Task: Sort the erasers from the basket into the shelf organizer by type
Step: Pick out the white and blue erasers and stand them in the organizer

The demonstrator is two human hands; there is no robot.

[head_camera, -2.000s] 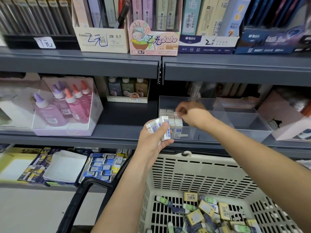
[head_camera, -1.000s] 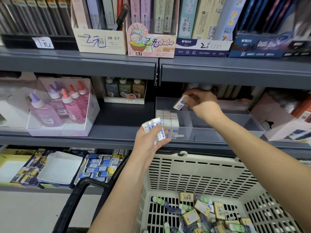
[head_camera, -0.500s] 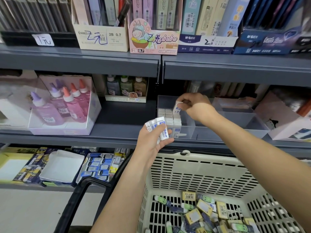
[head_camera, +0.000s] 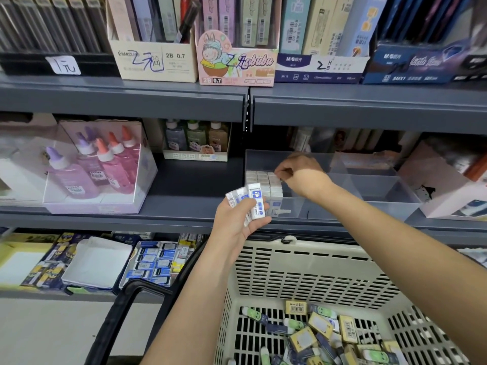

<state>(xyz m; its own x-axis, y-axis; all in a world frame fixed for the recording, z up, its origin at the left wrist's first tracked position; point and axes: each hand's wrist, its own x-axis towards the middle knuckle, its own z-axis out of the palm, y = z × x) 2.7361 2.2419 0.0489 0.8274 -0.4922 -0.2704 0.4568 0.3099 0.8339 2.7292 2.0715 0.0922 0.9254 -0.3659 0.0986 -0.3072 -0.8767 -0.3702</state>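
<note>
My left hand (head_camera: 238, 222) grips a small stack of white erasers with blue sleeves (head_camera: 246, 200) just in front of the shelf edge. A clear shelf organizer (head_camera: 369, 204) stands on the middle shelf. Its left compartment holds neat rows of white erasers (head_camera: 259, 180). My right hand (head_camera: 300, 172) reaches into that compartment, fingertips pinched on a white eraser at the right end of the back row. Below, the beige basket (head_camera: 316, 262) holds several mixed erasers (head_camera: 316, 335), yellow, green and dark blue.
Pink glue bottles in a clear box (head_camera: 97, 169) stand at the left of the same shelf, with small bottles (head_camera: 196, 139) behind. The organizer's right compartments (head_camera: 382, 185) look bare. Pencil-lead boxes (head_camera: 158, 61) line the shelf above. The basket's black handle (head_camera: 118, 312) hangs at the lower left.
My right hand carried one white eraser from above the organizer down to the rows in the left compartment. The left hand kept its stack nearly still.
</note>
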